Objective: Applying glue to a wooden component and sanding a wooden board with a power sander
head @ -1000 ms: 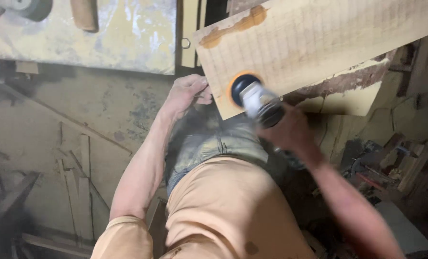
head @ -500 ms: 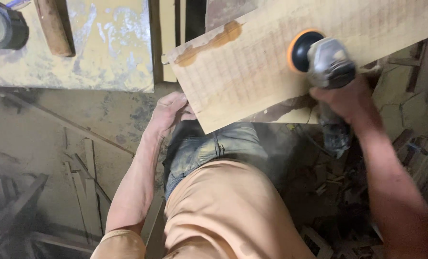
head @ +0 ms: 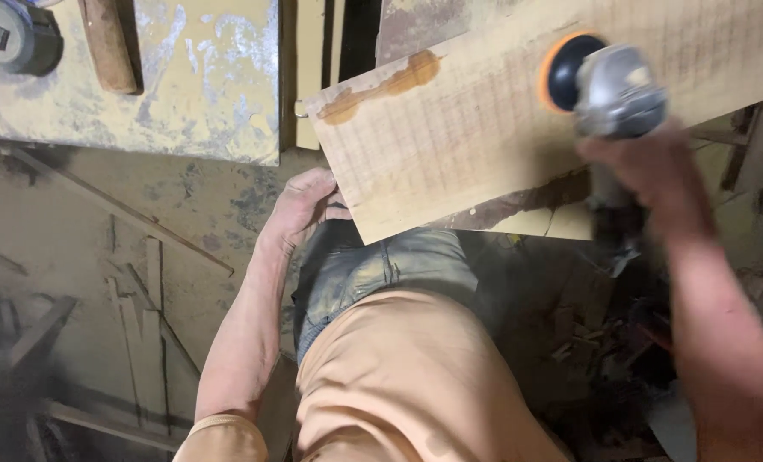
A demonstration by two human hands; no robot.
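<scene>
The right hand (head: 647,171) gripped a sander (head: 604,81) on the plank (head: 484,120); the left hand (head: 300,210) clasped its near edge. Saw marks remained across most of it.

up and to the left of the left hand stands a worn workbench with a scratched, pale yellow painted top (head: 193,77), its surface streaked grey with dust. on it, far from both hands, lie a round dark grey power tool (head: 14,34) and a brown wooden handle (head: 108,43). below and left of the left hand spreads a dusty brownish concrete floor (head: 73,257), strewn with thin wooden offcut strips (head: 150,291). under the right hand, the ground is dim, heaped with dark scrap wood pieces (head: 587,334). the light is soft and dull, hazy with dust.
</scene>
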